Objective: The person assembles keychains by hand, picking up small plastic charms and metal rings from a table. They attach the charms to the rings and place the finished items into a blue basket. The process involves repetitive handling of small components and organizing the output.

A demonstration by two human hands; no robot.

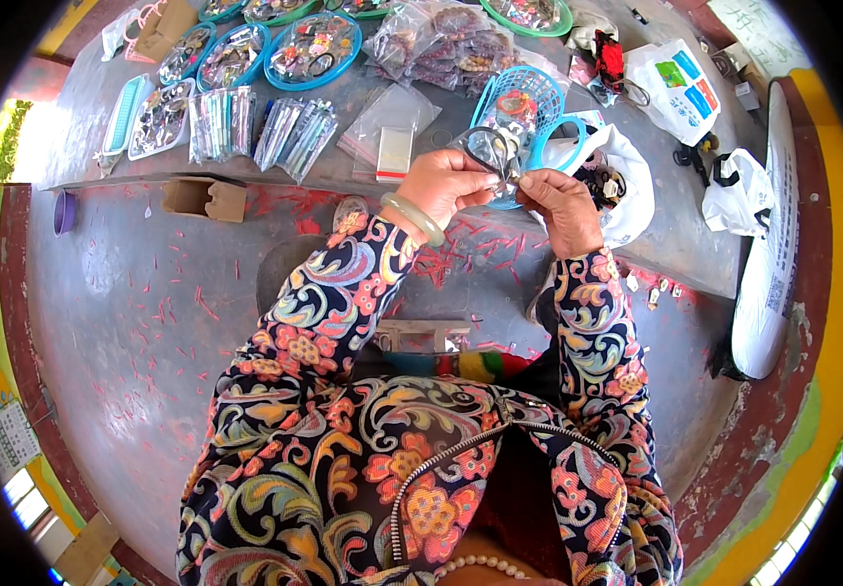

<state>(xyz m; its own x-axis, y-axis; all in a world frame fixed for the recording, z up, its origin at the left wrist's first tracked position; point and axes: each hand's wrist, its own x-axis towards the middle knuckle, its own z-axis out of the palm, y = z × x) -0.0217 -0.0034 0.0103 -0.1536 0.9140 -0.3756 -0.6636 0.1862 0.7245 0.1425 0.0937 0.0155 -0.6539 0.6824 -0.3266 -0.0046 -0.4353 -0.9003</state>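
Note:
My left hand [446, 186], with a pale bangle [413, 217] on its wrist, pinches a black hair tie [487, 140] whose loop stands up above the fingers. My right hand [566, 210] is closed at the lower end of the same loop, where a small shiny piece shows between both fingertips. What that piece is, I cannot make out. Right behind the hands is a blue plastic basket [546, 93] with colourful small items in it. A white plastic bag [633, 210] holding dark loops lies just right of my right hand.
Along the grey table [338, 107] are bundles of pens [221, 125], clear bags [411, 115], a white tray [161, 119] and round blue trays [312, 51] of accessories. Further right lie white bags [675, 93]. A cardboard box [205, 199] and red scraps are on the floor.

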